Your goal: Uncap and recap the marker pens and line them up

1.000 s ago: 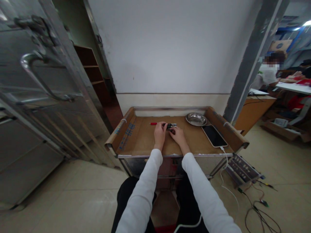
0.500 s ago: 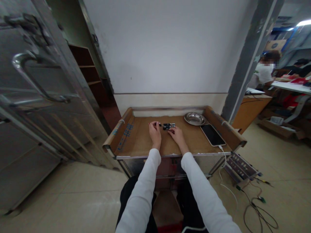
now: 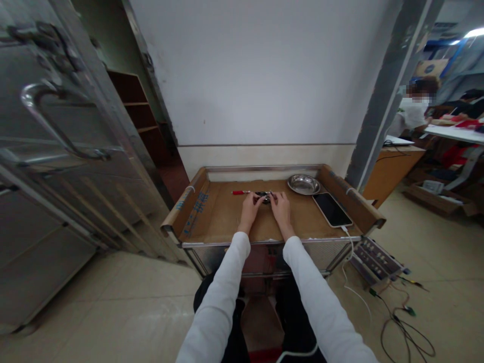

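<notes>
My left hand (image 3: pixel 248 210) is closed, thumb and fingers pinching the left side of a small black-and-silver part (image 3: pixel 266 199). From the right, my right hand (image 3: pixel 281 209) is closed on the same part, its fingertips close to the left ones. The part's exact kind is too small to make out. Just behind it lies another dark piece (image 3: pixel 261 193), partly hidden by my fingers. A thin tool with a red handle (image 3: pixel 238 192), resembling a screwdriver, rests on the cardboard beyond my left hand, its shaft pointing right.
Cardboard (image 3: pixel 223 217) lines the cart top, with raised edges at the sides. A round metal dish (image 3: pixel 303 184) and a phone (image 3: pixel 332 209) on a white cable are at the right. A metal door (image 3: pixel 56 166) stands left; a device with cables (image 3: pixel 378 264) is on the floor.
My left hand has let go of the red-handled tool, which now lies on the cardboard, and moved right to the small part. My right hand has shifted slightly and turned more upright.
</notes>
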Demonstrator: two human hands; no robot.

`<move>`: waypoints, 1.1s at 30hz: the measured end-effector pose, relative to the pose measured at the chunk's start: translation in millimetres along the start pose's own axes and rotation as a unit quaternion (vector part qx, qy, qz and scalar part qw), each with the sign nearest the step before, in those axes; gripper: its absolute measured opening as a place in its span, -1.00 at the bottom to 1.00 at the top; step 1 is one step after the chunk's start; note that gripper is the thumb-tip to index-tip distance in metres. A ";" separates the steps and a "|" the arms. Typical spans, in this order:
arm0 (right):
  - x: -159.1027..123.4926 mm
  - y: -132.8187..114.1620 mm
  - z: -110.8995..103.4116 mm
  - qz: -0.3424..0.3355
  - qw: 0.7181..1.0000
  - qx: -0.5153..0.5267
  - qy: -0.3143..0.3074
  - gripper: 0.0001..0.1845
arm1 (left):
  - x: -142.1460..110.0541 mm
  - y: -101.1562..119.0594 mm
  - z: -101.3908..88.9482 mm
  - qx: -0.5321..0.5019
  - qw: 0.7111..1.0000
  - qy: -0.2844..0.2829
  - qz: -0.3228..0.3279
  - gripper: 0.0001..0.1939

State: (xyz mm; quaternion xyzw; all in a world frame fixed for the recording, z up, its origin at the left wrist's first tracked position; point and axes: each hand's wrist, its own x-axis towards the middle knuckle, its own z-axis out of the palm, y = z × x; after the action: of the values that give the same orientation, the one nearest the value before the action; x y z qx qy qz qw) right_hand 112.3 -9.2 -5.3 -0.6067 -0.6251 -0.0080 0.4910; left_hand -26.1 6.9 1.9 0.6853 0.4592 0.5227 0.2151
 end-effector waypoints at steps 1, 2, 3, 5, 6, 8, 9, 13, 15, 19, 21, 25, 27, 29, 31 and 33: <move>-0.1 -0.8 -0.9 0.002 1.000 -0.003 0.007 -0.62 | -0.6 -1.4 0.7 0.023 1.000 -0.017 0.003 -0.85; -0.2 -1.7 -1.7 0.004 1.000 -0.005 0.014 -0.61 | -1.2 -2.9 1.1 0.047 0.999 -0.025 0.001 -0.86; -0.2 -2.4 -2.2 0.006 1.000 -0.007 0.019 -0.61 | -1.7 -4.3 1.3 0.069 0.997 -0.027 -0.006 -0.86; -0.1 -3.5 -2.4 0.010 1.000 -0.010 0.018 -0.61 | -2.3 -6.4 1.3 0.103 0.994 -0.019 -0.027 -0.87; -0.1 -3.7 -2.2 0.012 1.000 -0.010 0.013 -0.62 | -2.5 -6.9 1.2 0.115 0.993 -0.013 -0.035 -0.88; -0.1 -3.3 -1.0 0.012 1.000 -0.011 0.003 -0.64 | -2.4 -6.4 1.3 0.132 0.990 -0.006 -0.046 -0.89; -0.2 -2.8 -0.1 0.011 1.000 -0.011 -0.003 -0.65 | -2.3 -5.3 1.4 0.140 0.989 -0.004 -0.050 -0.90; -1.2 -0.7 3.4 -0.003 0.999 -0.011 -0.037 -0.69 | -3.0 3.2 0.7 0.195 0.979 0.006 -0.057 -0.84; -1.6 -0.5 4.1 -0.007 0.998 -0.014 -0.053 -0.70 | -4.2 8.3 -0.5 0.237 0.970 0.010 -0.051 -0.81; -1.3 -1.0 3.6 0.000 0.997 -0.029 -0.074 -0.72 | -6.5 14.0 -2.7 0.282 0.959 -0.029 -0.027 -0.87; -1.1 -0.8 3.5 0.003 0.996 -0.034 -0.082 -0.72 | -6.8 13.3 -2.9 0.285 0.957 -0.051 -0.015 -0.87; -2.1 -0.4 4.2 -0.005 0.993 -0.054 -0.108 -0.73 | -5.4 6.4 -1.4 0.246 0.968 -0.040 -0.002 -0.84; -3.1 -1.0 4.6 -0.018 0.989 -0.076 -0.126 -0.75 | -4.2 2.1 -0.2 0.215 0.976 -0.032 -0.004 -0.84; -3.9 -1.9 4.6 -0.031 0.985 -0.097 -0.137 -0.77 | -3.1 -1.3 1.0 0.186 0.982 -0.026 -0.009 -0.84; -4.2 -2.5 4.4 -0.035 0.983 -0.107 -0.142 -0.79 | -2.2 -2.6 2.2 0.167 0.986 -0.018 -0.009 -0.84; -3.8 -2.4 4.1 -0.032 0.983 -0.106 -0.146 -0.80 | -1.7 -1.6 2.9 0.165 0.986 -0.007 0.000 -0.83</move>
State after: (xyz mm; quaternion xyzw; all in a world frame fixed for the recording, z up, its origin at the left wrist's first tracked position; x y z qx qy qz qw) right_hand 107.1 -10.3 -8.4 -0.6298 -0.7048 -0.0012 0.3263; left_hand -24.2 6.7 -1.2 0.7150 0.5376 0.4352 0.1018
